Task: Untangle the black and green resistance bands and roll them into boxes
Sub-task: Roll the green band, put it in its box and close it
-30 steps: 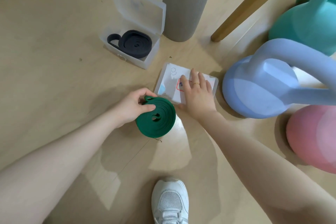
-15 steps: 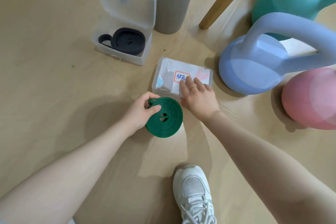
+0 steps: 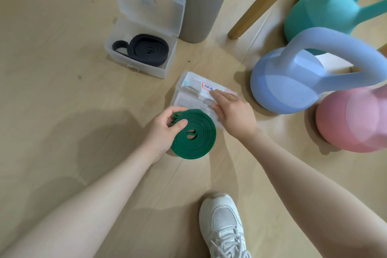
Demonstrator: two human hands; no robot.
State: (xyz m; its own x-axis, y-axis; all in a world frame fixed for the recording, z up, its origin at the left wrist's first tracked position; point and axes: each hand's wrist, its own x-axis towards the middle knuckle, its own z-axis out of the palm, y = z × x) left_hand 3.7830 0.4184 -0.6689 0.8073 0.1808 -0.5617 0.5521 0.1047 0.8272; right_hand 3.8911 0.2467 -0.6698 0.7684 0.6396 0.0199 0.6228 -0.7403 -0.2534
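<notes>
From the head camera, the only view, the left hand (image 3: 165,130) pinches the rolled green band (image 3: 193,134) at its upper-left rim, thumb on the flat face and fingers curled behind, holding the coil just in front of the closed box (image 3: 192,94). The right hand (image 3: 233,114) lies on that box's lid with fingers fairly straight, its grip holding nothing; whether it is starting to lift the lid I cannot tell. The band looks like soft, light, springy rubber with a matte, grippy surface, so I judge the coil will want to unwind once released; the safest hold is across the outer turns with the loose end trapped under the thumb, as it is here. The box seems thin, light plastic, likely to slide on the floor (image 3: 62,90) unless steadied. Counting: two bands, one green in hand and one black band (image 3: 146,49) already coiled inside the open box (image 3: 138,63) beyond and left of the closed box; two clear boxes; three kettlebells to the right of the closed box, blue (image 3: 293,81), pink (image 3: 354,119) and teal (image 3: 326,10); one white shoe (image 3: 224,226).
</notes>
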